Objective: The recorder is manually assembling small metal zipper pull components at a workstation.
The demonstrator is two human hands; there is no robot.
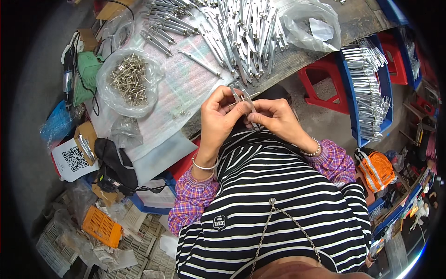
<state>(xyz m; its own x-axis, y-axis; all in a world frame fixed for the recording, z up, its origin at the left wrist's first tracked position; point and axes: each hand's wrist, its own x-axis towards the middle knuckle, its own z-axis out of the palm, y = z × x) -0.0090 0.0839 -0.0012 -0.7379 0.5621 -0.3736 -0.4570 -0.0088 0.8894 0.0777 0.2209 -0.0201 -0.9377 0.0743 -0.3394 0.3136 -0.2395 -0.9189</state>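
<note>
In front of my striped apron, my left hand pinches a flat silver metal arm made of slotted strips. My right hand grips the same metal arm from the other side, thumb and fingers pressed together. Between the hands a thin pin-like piece shows, partly hidden by fingers. Just beyond them, a large pile of similar metal arms covers the far bench. One loose arm lies apart on the foam sheet. To the left, an open clear plastic bag holds many metal pins.
At the far right of the wooden bench sits another clear bag. Beyond the bench edge are a red stool and a blue bin of metal arms. A black pouch and a cable-fed tool lie left.
</note>
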